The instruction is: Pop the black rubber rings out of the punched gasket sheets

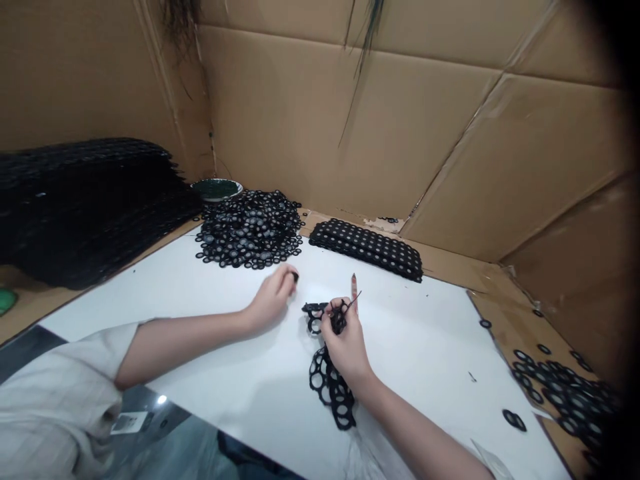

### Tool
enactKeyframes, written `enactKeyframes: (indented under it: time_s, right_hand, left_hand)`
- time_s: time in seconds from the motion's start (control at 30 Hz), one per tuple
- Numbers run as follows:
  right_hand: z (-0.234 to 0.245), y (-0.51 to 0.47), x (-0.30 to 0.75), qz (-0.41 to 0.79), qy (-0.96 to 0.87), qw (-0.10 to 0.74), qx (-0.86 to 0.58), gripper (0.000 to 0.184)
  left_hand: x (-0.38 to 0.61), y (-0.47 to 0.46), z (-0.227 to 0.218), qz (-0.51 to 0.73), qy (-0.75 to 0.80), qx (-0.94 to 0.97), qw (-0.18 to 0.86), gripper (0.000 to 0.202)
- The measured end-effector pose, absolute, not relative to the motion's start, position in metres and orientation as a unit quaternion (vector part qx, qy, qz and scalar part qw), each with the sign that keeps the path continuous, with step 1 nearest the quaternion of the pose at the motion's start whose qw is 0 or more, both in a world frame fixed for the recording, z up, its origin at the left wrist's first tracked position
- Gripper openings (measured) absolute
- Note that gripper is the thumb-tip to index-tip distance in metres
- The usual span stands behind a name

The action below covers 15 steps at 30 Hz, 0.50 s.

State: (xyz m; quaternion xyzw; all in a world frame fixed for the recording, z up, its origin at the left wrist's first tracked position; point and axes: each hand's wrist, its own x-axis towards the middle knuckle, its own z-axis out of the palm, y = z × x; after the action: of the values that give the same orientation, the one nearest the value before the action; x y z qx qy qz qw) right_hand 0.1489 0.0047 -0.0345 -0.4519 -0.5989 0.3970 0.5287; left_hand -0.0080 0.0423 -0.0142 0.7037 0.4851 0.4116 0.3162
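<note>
My left hand [273, 298] is over the white board with its fingers closed on a small black ring [295, 276], partly hidden by the fingertips. To its right, my right hand [347, 343] grips a floppy black mesh of joined rings [323, 383], part of it bunched in the fingers. The lower end of the mesh hangs down toward the board's near side. A thin dark needle-like piece [354, 300] sticks up from that grip. Just beyond the fingers shows a slim pointed reddish item [354, 285]; whether the hand touches it I cannot tell.
A heap of loose black rings [253, 230] lies at the back. Behind it is a bowl [217, 189]. A folded ring mesh [367, 248] rests by the cardboard wall [350, 127]. Left stands a big black stack [90, 207]. More rings [565, 393] lie at right.
</note>
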Motion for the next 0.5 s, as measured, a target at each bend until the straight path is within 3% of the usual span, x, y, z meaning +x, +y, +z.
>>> enactKeyframes:
  time_s: [0.1,0.2,0.5]
  right_hand:
    - [-0.035,0.005,0.152,0.405,-0.583,0.525,-0.469,0.011]
    - [-0.033,0.004,0.154,0.412,-0.576,0.517,-0.481,0.015]
    - [-0.036,0.005,0.155,0.391,-0.571,0.539,-0.480,0.026]
  left_hand:
    - [-0.032,0.068,-0.010,0.418,0.538,0.726,0.091,0.025]
    - [-0.062,0.098,-0.009,0.277,0.518,0.790,-0.173,0.025]
    - [-0.073,0.104,-0.006,0.231,0.469,0.823,-0.221,0.023]
